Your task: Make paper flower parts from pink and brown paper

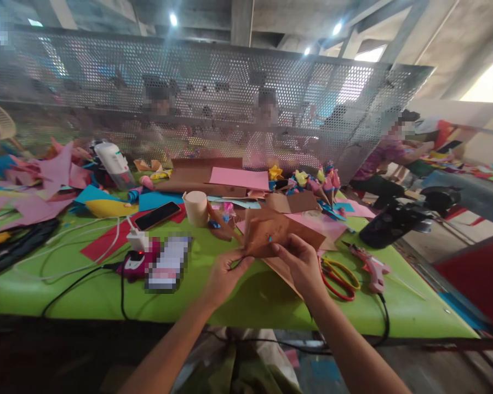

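Between my hands, above the green table, is a piece of brown paper [263,232] with a small blue spot and a few dark marks on it. My left hand [227,273] pinches its lower left corner between thumb and fingers. On the right side, my right hand [302,262] grips the same paper, thumb on the near face. Another brown sheet [285,276] lies slanting beneath. Just right of my right hand rest scissors with red and yellow handles [340,280], their blades hidden. A pink glue gun [372,268] with a black cord lies farther right.
A phone [158,216], a lit phone [169,262] and a magenta power strip [139,265] with cords lie left. A paper roll [196,209], folded paper flowers [316,183] and coloured paper [240,178] stand behind. A dark bottle [382,227] lies right. A person [378,158] sits beyond.
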{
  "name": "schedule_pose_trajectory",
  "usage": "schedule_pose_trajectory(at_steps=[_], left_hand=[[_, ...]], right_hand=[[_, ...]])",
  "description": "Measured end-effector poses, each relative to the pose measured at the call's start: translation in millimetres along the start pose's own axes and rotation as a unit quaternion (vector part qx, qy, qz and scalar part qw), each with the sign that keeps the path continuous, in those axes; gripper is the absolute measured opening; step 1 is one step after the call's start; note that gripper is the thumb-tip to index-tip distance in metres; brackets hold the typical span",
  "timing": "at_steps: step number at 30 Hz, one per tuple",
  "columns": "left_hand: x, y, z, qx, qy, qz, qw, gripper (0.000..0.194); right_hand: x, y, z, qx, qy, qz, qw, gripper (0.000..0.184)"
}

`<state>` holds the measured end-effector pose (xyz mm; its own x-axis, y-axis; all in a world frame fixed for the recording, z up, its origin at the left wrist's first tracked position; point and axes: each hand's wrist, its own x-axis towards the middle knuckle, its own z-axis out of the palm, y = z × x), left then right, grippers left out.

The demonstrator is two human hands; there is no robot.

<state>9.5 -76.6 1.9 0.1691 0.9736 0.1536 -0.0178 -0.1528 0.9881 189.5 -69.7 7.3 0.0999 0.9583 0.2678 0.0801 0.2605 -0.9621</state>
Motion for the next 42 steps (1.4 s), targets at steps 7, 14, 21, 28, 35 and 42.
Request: schedule_pose_trajectory(at_steps=[7, 14, 21, 28, 35, 42], left_hand=[[5, -4, 5.5, -0.091, 0.082, -0.002, 0.992, 0.036], [6, 0, 9.9, -0.103, 0.097, -0.034, 0.989, 0.049], [8, -18, 10.3, -0.025, 0.106, 0.039, 0.993, 0.031], [8, -18, 10.0, 0.065, 0.065, 0.069, 0.993, 0.03], [7, -20, 11.3, 0.039, 0.043, 0.048, 0.997, 0.037], [6, -17, 12.3, 0.042, 0.025, 0.046, 0.998, 0.038]], right_hand=[[-5, 6, 4, 0.022, -0.013, 0.02, 0.999, 0.028], [-9, 11, 4, 0.048, -0.006, 0.017, 0.999, 0.03], [-6, 9, -1, 0.094, 0.032, -0.003, 0.995, 0.039], [11, -12, -6, 0.071, -0.02, -0.071, 0.995, 0.038], [18, -12, -6, 0.024, -0.002, -0.144, 0.989, 0.014], [18, -9, -5, 0.042, 0.014, -0.117, 0.992, 0.003]])
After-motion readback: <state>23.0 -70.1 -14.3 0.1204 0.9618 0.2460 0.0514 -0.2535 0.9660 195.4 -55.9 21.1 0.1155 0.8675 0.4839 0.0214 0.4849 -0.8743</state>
